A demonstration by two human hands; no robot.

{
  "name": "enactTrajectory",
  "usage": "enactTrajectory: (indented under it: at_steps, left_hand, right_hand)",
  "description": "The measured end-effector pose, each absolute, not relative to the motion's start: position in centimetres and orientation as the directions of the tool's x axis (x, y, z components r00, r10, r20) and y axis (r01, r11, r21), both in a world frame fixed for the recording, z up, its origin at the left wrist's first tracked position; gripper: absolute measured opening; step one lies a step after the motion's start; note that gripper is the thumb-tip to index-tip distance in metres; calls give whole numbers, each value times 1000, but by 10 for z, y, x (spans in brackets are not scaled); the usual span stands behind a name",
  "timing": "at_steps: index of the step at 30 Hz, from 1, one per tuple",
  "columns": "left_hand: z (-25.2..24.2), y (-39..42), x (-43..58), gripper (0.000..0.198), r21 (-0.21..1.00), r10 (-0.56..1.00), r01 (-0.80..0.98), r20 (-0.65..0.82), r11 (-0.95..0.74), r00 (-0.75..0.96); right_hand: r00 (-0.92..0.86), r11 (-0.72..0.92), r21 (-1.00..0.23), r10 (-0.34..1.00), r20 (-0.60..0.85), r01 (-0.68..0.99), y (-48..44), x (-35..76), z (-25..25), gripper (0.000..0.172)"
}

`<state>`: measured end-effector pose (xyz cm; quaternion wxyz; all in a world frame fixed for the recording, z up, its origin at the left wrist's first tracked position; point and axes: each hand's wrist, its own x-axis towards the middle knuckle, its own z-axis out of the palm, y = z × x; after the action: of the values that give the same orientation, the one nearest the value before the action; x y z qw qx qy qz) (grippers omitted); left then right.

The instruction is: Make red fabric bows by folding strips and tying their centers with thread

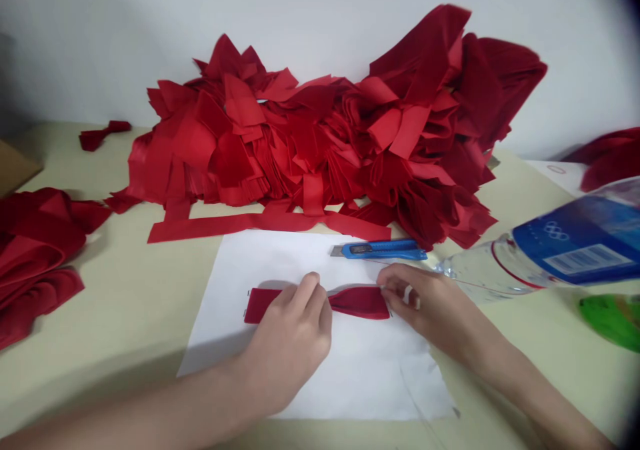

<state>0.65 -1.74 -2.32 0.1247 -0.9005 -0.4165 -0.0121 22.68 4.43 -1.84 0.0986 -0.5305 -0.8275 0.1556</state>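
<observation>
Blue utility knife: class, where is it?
Head view: the blue utility knife lies across the far edge of the white paper, above the right hand, left of the water bottle.

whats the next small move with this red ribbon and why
Probably pinch tighter with the left hand on the red ribbon, since the ribbon narrows right there while the right hand holds its other end on the white paper.

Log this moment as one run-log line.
left hand: gripping red fabric strip | right hand: pinching its right end | nearby: blue utility knife, white paper sheet
</observation>
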Motion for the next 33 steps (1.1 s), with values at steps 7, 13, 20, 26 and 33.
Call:
enactTrajectory:
  at_steps: [7,13,20,26,33]
  left_hand:
    - [-26,-9,2,13,-60,805,816,143,-574,576]
    - [-32,-3,-6,11,155,800,788,208,-596,563]
    - [-31,-2,-8,9,223,813,782,178,-582,554]
    - [-26,2,-9,18,288,828,780,106,-555,550]
    - [-20,6,-11,21,433,868,764,97,-478,487]
  right_hand:
    - [-514,505,-447,850,112,738,40,219,-14,11]
    - [-599,652,-465,750,281,599,32,207,-18,19]
    - [-704,728,-415,667,243,546,33,179,-25,17]
    - [-751,737,-453,631,195,502,39,169,-26,9]
    - [-774,773,-417,595,217,477,38,171,-30,13]
